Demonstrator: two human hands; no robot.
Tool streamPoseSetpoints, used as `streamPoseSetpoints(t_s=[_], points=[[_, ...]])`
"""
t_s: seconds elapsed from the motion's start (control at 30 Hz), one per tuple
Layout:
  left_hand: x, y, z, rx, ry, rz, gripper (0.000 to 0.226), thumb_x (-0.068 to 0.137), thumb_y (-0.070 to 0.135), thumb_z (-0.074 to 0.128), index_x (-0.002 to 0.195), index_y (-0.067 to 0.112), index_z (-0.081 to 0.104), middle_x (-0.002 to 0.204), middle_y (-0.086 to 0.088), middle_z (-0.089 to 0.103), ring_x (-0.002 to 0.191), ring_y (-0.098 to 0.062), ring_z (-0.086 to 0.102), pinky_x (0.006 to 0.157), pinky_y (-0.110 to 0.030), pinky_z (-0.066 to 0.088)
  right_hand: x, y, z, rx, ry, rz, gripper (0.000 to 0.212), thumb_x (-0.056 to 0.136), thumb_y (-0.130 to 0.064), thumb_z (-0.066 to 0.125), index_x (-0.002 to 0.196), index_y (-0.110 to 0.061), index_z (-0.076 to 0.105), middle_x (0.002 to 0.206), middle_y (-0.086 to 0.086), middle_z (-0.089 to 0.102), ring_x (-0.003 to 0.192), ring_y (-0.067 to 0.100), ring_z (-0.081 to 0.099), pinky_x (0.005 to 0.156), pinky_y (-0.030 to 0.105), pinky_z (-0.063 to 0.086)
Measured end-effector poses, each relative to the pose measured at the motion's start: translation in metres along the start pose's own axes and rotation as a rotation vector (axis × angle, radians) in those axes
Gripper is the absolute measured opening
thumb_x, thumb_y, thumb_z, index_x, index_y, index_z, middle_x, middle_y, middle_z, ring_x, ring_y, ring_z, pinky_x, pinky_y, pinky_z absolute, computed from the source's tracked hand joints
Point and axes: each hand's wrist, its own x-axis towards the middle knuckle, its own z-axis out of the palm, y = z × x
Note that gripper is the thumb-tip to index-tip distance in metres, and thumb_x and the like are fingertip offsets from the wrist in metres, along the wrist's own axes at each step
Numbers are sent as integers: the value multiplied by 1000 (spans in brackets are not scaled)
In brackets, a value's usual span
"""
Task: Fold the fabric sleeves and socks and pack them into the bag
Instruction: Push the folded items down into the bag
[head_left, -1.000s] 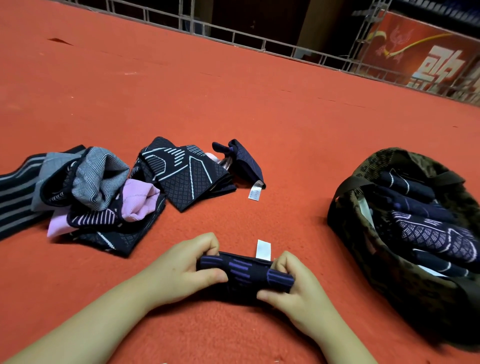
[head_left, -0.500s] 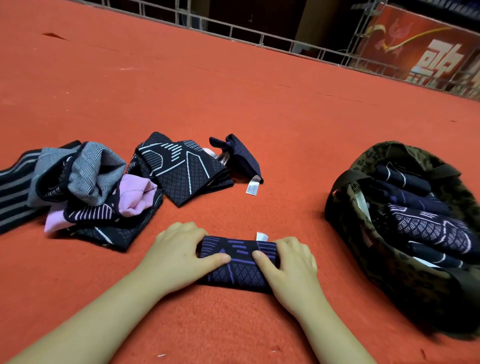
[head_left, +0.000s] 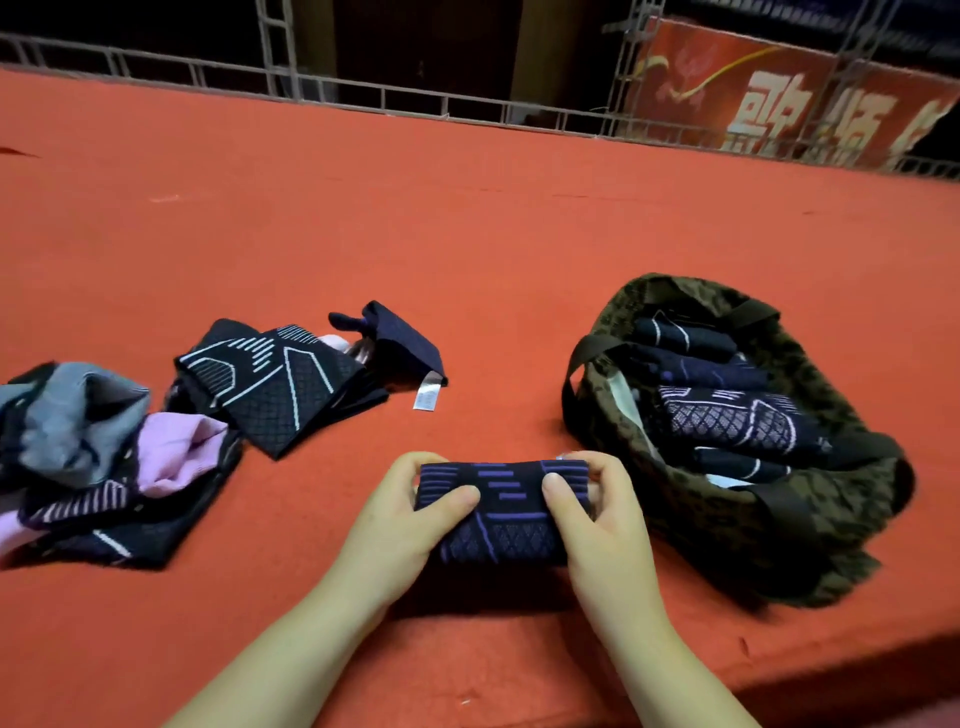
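A folded dark sleeve with purple lines (head_left: 506, 514) is lifted just above the red surface in front of me. My left hand (head_left: 400, 525) grips its left end, thumb on top. My right hand (head_left: 602, 519) grips its right end the same way. To the right stands an open olive patterned bag (head_left: 779, 530) with dark straps, holding several folded dark sleeves (head_left: 732, 421). On the left lies a loose heap of grey, pink and black fabric pieces (head_left: 104, 457). Behind it rest a black sleeve with white lines (head_left: 275, 384) and a small navy piece with a white tag (head_left: 400, 348).
Everything sits on a wide red carpeted platform (head_left: 467, 218). Its front edge drops off at the lower right corner (head_left: 857, 675). A metal railing (head_left: 389, 98) runs along the far edge, with a red banner (head_left: 779, 98) behind it on the right.
Both hands went from pressing the folded sleeve flat on the carpet to gripping its ends and lifting it, shifted to the right, nearer the bag. The camera tilted up a little.
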Motion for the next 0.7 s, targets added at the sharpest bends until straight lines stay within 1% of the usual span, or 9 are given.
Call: streamPoseSetpoints(t_s=[0.1,0.17,0.23,0.27,0.33,0.43,0.57,0.63,0.7], points=[[11,18,35,87,-70,50,12,82,30,69,89,21,67,84,12,73,79,0,66,73,-17,48,10,-23,-43,-101,53,-67,15,88,-24,63,100,-27,54,88,-13,68,85,-1,64,76,14,47],[18,30,57,99,-84,65,10,84,31,67,88,22,68,84,12,73,78,-1,67,72,-22,50,16,-39,-72,-158,68,-71,19,88,-22,62,103,-30,52,87,-7,69,83,0,64,75,14,47],[27,42,77,96,-113,84,15,84,36,66,90,22,67,78,8,72,66,-1,65,63,-28,50,25,-52,-99,-157,35,-35,26,87,-24,63,106,-34,49,87,-2,69,77,7,65,70,21,50],[34,47,87,115,-136,105,16,84,37,65,91,22,66,74,6,71,58,-1,62,55,-31,48,31,-55,-113,-137,13,-5,30,86,-24,64,108,-36,47,88,-1,70,72,9,65,63,21,49],[49,59,110,95,-179,128,15,86,32,64,95,20,60,71,5,66,47,-1,55,42,-28,42,49,-54,-140,-133,20,33,38,84,-20,68,109,-36,45,89,-2,69,67,8,63,51,21,44],[71,81,141,-55,-221,81,32,87,20,63,114,20,47,91,1,65,56,-4,59,38,-21,41,85,-47,-173,-87,167,42,39,83,-15,70,112,-24,45,94,1,63,76,15,64,56,32,51],[91,97,167,-65,-270,84,38,87,19,64,119,28,43,111,0,58,88,-16,63,56,-29,55,128,-32,-206,-74,298,106,39,85,-19,69,115,-16,43,96,3,59,76,14,59,57,31,50],[96,94,174,17,-300,94,35,88,22,63,118,30,47,118,0,56,98,-13,59,68,-33,57,144,-20,-213,-252,265,145,40,85,-26,70,113,-16,44,103,7,59,84,17,59,66,32,49],[94,89,178,206,-338,148,34,89,27,60,122,27,53,123,4,55,98,-7,54,81,-31,52,151,-11,-213,-586,201,166,43,85,-36,67,116,-14,46,108,8,58,96,22,58,75,31,44]])
